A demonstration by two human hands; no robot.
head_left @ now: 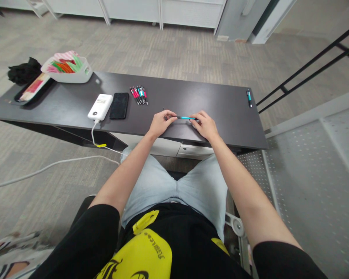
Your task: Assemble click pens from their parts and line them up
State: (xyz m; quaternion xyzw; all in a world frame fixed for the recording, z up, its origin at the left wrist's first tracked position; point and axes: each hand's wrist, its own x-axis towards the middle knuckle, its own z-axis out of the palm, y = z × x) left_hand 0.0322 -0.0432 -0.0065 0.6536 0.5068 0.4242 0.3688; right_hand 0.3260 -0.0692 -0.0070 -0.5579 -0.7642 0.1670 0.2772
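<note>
A pen (186, 117) with a light-blue barrel lies level between my two hands, just above the near part of the dark tabletop. My left hand (159, 123) pinches its black end. The fingertips of my right hand (205, 124) close on the opposite end and cover it. Left of my hands, a cluster of several pens (139, 95) in red, blue and black lies side by side. Another blue and black pen (249, 98) rests alone near the table's right end.
The long dark table (174, 91) bears a black phone (119, 105), a white power bank (100, 107) with a cable, a white basket (75, 77) of colourful items and a black tray (31, 95). A black rail (311, 64) and perforated panel (322, 166) stand at right.
</note>
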